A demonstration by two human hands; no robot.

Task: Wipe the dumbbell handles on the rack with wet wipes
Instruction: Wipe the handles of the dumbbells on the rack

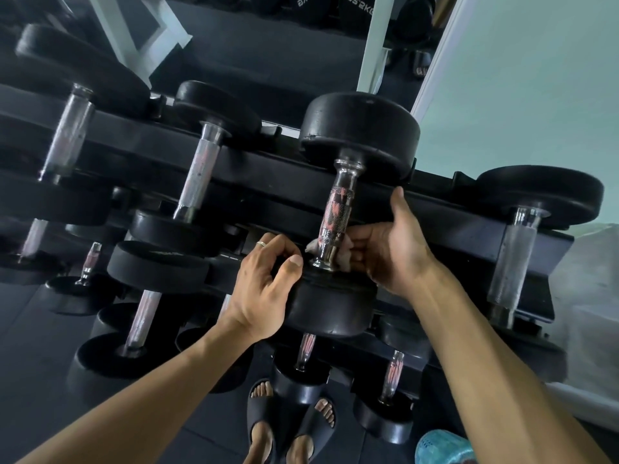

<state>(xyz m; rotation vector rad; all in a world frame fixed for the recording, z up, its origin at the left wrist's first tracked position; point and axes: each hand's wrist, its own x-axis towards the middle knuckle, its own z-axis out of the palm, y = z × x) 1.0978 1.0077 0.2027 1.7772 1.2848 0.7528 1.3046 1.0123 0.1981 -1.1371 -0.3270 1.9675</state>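
1. A black rack with tiers of dumbbells fills most of the view, seen from above and tilted; a dark floor lies below it.
2. One dumbbell with round black ends lies on the top tier, near the middle of the view, and its metal handle runs toward the person.
3. The right hand sits beside the lower end of that handle. Its fingers curl behind the handle and press a pale wet wipe against it, while the thumb points up along the rack.
4. The left hand rests on the dumbbell's near black end, fingers loosely bent and together, clamped on nothing.
5. Two feet in dark sandals stand on the floor below.
6. A blue packet shows at the bottom right edge.
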